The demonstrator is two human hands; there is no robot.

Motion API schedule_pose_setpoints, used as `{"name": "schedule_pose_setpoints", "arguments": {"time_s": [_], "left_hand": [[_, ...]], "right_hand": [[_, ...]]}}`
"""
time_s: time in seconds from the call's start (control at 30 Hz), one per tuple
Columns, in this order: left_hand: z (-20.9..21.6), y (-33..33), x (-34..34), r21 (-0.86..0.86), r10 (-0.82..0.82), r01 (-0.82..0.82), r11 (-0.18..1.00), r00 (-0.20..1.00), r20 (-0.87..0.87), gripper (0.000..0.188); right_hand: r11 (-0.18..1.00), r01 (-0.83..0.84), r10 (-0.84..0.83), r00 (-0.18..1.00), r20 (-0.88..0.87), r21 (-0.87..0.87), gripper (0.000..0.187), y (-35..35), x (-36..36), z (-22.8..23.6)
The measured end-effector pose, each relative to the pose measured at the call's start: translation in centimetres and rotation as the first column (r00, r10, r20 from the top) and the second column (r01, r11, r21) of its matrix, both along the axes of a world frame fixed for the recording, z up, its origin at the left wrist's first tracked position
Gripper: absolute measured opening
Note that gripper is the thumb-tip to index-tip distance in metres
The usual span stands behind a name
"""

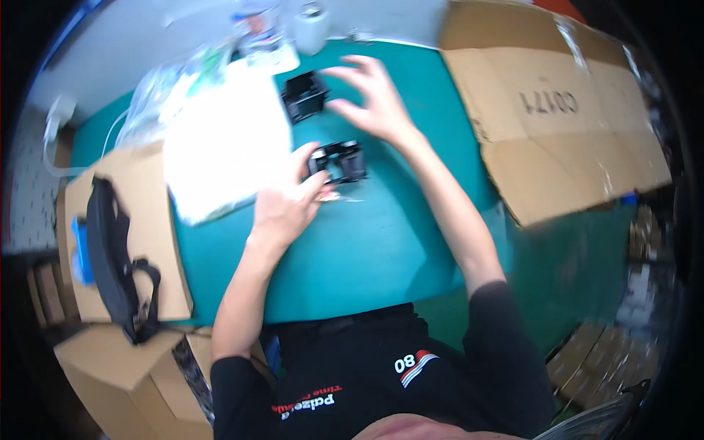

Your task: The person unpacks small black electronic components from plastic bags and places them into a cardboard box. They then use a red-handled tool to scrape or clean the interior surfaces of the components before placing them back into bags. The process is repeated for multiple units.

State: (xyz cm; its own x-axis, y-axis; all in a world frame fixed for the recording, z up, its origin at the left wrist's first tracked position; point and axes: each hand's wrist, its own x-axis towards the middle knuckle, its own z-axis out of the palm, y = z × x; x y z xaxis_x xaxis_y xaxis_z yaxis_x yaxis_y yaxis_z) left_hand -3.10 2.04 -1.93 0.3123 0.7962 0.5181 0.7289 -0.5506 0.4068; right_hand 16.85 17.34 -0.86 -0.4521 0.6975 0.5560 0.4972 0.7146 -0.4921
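My left hand (287, 209) is closed on a small black plastic frame (352, 163) with openings through its middle, held just above the green tabletop. Farther off stands a black open box-shaped part (304, 97), with its hollow side showing. My right hand (372, 103) is beside that box part on its right, fingers spread and thumb apart, holding nothing. A narrow gap seems to lie between the fingertips and the box part; blur hides whether they touch. A bright white sheet or bag (229, 150), washed out by glare, lies left of both black parts.
A flattened cardboard box (565, 147) covers the right of the green table (352, 257). On the left, a black strap pouch (110, 249) rests on cardboard (165, 242). Clear plastic bags (158, 95) and a white bottle (312, 31) are along the back. An open carton (125, 374) stands lower left.
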Motion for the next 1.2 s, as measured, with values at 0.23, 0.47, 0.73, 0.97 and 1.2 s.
{"name": "schedule_pose_setpoints", "arguments": {"time_s": [0.23, 0.47, 0.73, 0.97, 1.2], "left_hand": [[0.3, 0.8, 0.6, 0.025, 0.057, -0.058, 0.998, 0.998, 0.024, 0.022], [-0.2, 3.3, 1.7, 0.057, 0.221, -0.221, 0.974, 0.975, 0.007, 0.021], [-0.9, 2.5, 2.5, 0.009, 0.15, -0.155, 0.988, 0.969, 0.199, 0.043], [-0.2, -0.8, 1.7, -0.345, 0.149, -0.077, 0.935, 0.971, 0.186, 0.039], [1.2, -1.1, 2.3, -0.294, 0.061, -0.004, 0.956, 0.981, 0.186, 0.047]], "right_hand": [[0.986, -0.079, 0.054, 0.986, 0.16, 0.149, 0.027, 5.0, -0.9, -0.1], [0.957, 0.176, -0.175, 0.984, -0.025, 0.232, 0.033, -0.6, 6.1, 0.8], [0.959, 0.269, -0.273, 0.962, 0.032, 0.085, 0.045, -8.2, 8.2, -0.9], [0.96, -0.103, 0.103, 0.995, -0.017, -0.26, 0.08, -9.6, 9.6, -0.1], [0.922, -0.002, -0.009, 1.0, -0.026, -0.388, 0.083, -11.4, 9.0, 0.1]]}}
